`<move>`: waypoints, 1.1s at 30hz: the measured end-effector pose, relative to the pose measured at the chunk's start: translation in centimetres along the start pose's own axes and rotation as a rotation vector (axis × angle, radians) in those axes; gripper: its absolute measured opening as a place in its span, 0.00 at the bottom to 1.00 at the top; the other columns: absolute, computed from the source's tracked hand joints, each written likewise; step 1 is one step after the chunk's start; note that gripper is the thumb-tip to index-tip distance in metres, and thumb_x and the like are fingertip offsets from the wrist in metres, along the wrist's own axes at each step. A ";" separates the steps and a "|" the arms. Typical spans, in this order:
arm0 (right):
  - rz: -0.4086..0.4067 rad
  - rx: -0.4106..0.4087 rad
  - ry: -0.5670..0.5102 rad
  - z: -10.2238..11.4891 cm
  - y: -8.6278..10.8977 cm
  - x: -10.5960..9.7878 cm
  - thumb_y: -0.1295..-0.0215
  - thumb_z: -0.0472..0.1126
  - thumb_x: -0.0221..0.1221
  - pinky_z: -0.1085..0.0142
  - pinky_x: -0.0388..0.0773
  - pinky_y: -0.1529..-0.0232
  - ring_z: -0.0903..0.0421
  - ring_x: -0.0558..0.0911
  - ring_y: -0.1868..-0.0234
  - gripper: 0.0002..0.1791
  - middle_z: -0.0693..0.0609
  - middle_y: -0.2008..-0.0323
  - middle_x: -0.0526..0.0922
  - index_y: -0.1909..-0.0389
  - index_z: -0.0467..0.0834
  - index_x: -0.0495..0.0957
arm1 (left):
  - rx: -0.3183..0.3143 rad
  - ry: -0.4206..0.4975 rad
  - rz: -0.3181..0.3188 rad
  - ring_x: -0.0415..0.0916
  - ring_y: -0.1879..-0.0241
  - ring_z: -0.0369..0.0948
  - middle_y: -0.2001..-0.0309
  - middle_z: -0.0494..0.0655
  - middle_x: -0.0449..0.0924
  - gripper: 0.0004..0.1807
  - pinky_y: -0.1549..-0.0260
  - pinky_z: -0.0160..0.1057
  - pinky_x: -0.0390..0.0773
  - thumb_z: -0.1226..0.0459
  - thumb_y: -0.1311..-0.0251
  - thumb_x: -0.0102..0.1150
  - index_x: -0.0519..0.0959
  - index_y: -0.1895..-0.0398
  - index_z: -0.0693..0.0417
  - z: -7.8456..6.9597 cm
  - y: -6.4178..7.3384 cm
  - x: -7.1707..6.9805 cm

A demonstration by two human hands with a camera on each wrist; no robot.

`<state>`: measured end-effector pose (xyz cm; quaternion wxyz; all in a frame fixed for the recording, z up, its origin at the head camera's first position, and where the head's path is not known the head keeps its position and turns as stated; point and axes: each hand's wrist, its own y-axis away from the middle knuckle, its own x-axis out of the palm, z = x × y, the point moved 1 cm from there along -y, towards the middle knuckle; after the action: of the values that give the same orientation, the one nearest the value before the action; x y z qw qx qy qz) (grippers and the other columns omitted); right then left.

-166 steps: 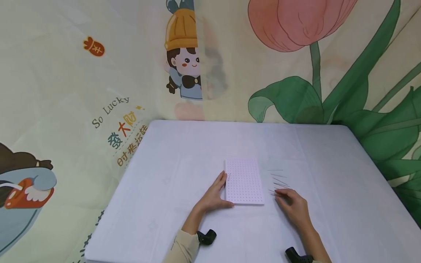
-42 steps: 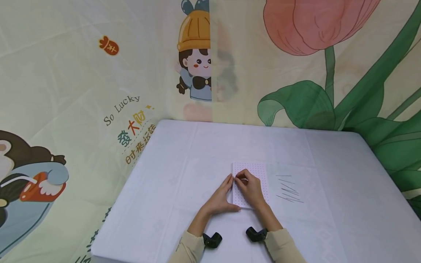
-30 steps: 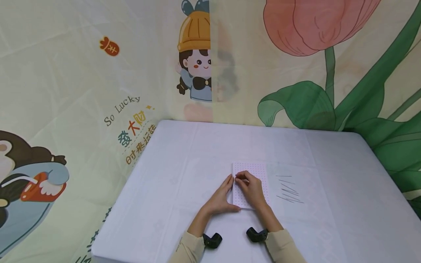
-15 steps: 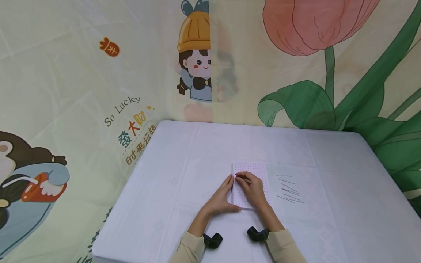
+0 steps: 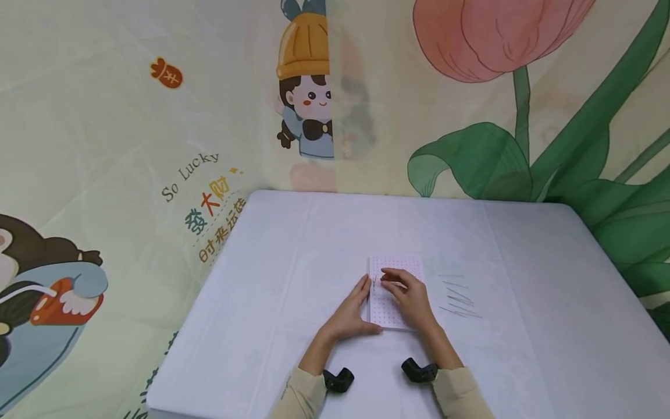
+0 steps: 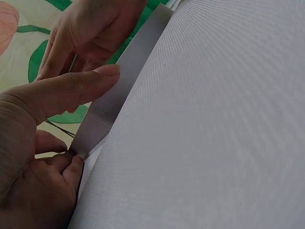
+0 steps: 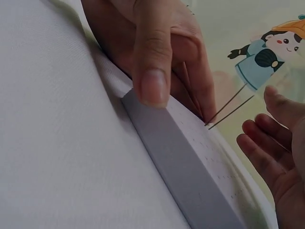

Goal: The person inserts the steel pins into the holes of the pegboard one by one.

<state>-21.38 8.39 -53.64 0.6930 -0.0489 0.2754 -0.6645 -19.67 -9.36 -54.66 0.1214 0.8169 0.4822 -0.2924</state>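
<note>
A white board [image 5: 386, 317] dotted with rows of small holes lies on the table. My left hand [image 5: 345, 314] grips it at the near left corner, thumb along the near edge and fingers against the left side. Two thin dark needle-like rods [image 7: 231, 106] stand up from the board close to those fingers. Just right of them, above the board, my right hand [image 5: 410, 297] hovers with loosely bent fingers and nothing between them. In the right wrist view its thumb and fingertips are apart from the rods.
Several more thin rods [image 5: 457, 293] lie loose on the white tablecloth [image 5: 523, 326], right of the board. A printed curtain [image 5: 377, 87] hangs behind the table. Each wrist carries a black camera mount [image 5: 338, 380].
My right hand went from the loose rods to the board and pinched there, then let go and drew slightly right. Two rods now stand where one stood. The left hand keeps its hold.
</note>
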 end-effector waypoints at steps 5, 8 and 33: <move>-0.002 0.015 -0.023 0.9 0.4 -1.9 0.42 0.35 0.61 0.73 0.76 0.56 0.52 0.80 0.56 0.15 0.44 0.58 0.81 0.52 0.40 0.78 | -0.027 -0.003 -0.021 0.38 0.30 0.45 0.27 0.52 0.37 0.63 0.35 0.44 0.50 0.55 0.65 0.76 0.44 0.29 0.62 0.0 -0.3 -0.5; -0.051 0.056 0.001 0.8 1.1 -3.3 0.43 0.39 0.63 0.73 0.76 0.57 0.54 0.80 0.57 0.13 0.47 0.58 0.82 0.56 0.43 0.80 | -0.050 -0.007 -0.029 0.38 0.30 0.44 0.27 0.50 0.37 0.64 0.35 0.43 0.50 0.55 0.66 0.77 0.44 0.29 0.61 0.1 -0.3 -0.7; -0.256 0.202 0.370 -2.6 9.3 -12.3 0.53 0.30 0.68 0.85 0.70 0.60 0.75 0.76 0.63 0.15 0.50 0.63 0.82 0.62 0.40 0.79 | -0.040 0.022 0.000 0.38 0.30 0.44 0.27 0.51 0.37 0.65 0.35 0.44 0.49 0.55 0.67 0.78 0.44 0.29 0.62 0.0 0.2 0.3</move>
<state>-13.83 21.91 -55.96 0.5423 0.1085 0.3212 -0.7687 -19.36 -9.22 -54.83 0.1326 0.8173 0.4893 -0.2739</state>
